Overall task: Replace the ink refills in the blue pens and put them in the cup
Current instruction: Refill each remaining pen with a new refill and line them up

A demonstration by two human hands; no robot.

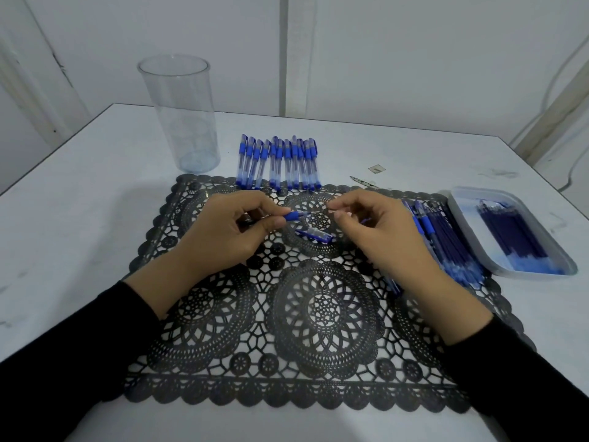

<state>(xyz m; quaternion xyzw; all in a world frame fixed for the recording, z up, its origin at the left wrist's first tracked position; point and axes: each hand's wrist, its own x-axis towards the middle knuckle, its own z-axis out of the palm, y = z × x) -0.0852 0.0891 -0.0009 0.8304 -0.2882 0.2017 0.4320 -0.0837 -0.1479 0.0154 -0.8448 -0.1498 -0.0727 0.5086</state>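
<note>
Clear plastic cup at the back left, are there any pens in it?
No, the tall clear plastic cup stands upright with nothing visible inside it.

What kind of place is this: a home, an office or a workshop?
Likely a plain indoor room with a makeshift work station, perhaps at home: a white table before bare wall panels, a black lace placemat as work surface, a row of blue pens and a tray of refills.

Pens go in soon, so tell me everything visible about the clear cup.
The clear cup is a tall, straight-walled cylinder, seemingly plastic, with a bluish base and open top. It stands upright and empty on the white table, just beyond the far left corner of the black lace mat, left of the row of blue pens. Only the table touches it.
</note>
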